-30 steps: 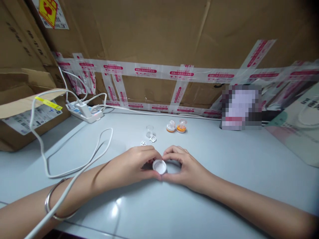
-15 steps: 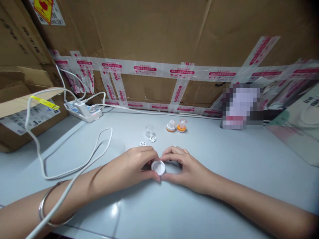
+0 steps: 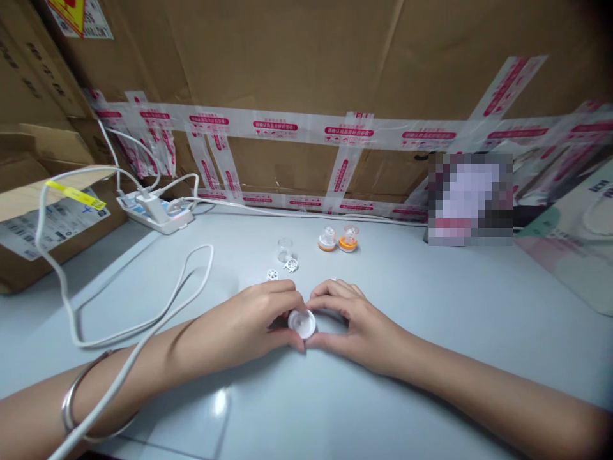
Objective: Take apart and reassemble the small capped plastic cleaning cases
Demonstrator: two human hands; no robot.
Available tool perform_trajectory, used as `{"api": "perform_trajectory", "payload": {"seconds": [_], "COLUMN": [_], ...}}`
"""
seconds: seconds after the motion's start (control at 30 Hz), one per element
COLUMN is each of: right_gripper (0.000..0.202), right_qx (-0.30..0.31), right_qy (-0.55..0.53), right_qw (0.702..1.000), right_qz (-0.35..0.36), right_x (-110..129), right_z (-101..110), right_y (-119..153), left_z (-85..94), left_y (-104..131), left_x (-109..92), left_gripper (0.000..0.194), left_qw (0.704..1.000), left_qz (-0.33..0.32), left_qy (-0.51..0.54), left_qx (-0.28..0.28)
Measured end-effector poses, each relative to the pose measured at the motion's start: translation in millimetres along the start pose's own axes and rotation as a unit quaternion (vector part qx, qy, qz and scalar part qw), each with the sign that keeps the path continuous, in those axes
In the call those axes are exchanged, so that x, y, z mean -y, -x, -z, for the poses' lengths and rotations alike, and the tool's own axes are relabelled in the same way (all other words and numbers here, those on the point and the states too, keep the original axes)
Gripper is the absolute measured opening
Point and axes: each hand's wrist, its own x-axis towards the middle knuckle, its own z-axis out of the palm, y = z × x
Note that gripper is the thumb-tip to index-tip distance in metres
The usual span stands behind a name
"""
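A round white cap point(image 3: 302, 324) with its hollow side up is held between my two hands, just above or on the pale table. My left hand point(image 3: 275, 314) grips its left side with thumb and fingers. From the right, my right hand point(image 3: 347, 317) touches the cap with the tips of its thumb and fingers. Beyond the hands lie a white spoked part point(image 3: 291, 264), a second one point(image 3: 272, 275) and a clear cup point(image 3: 285, 248). Two small assemblies with clear tops stand farther back, one white and orange point(image 3: 327, 239), the other orange point(image 3: 348, 239).
A white cable point(image 3: 71, 313) loops across the left side and over my left forearm. Behind it are a power strip point(image 3: 158, 217) and an open cardboard box point(image 3: 62, 223). A taped carton point(image 3: 287, 64) walls off the back. A pixelated object point(image 3: 467, 198) stands back right.
The camera view has shifted slightly. Both hands keep their hold on the white cap, which looks turned or tilted a little.
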Motion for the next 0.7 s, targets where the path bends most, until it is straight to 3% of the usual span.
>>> {"api": "perform_trajectory", "payload": {"seconds": [0.27,0.4,0.47,0.57,0.7], "right_gripper": [0.026,0.044,0.045,0.029,0.034], "right_qx": [0.0,-0.013,-0.044,-0.126,-0.212], "right_qy": [-0.009,-0.072,-0.119,-0.171,-0.184], "right_qw": [1.0,0.997,0.991,0.97,0.947], "right_qz": [-0.01,-0.023,-0.048,-0.119,-0.158], "right_x": [0,1,2,-1,-15], "right_z": [2,9,16,30,48], "right_y": [0,0,-1,-3,-9], "left_z": [-1.7,-2.0,-2.0,-2.2,3.3], "left_y": [1,-1,-1,-1,0], "left_x": [2,3,3,4,6], "left_gripper": [0.016,0.014,0.015,0.024,0.042], "left_qw": [1.0,0.999,0.998,0.998,0.997], "left_qz": [0.003,0.004,0.009,0.001,-0.017], "left_qy": [-0.009,-0.02,-0.03,-0.034,0.0], "left_qx": [-0.014,-0.041,-0.047,-0.051,-0.078]}}
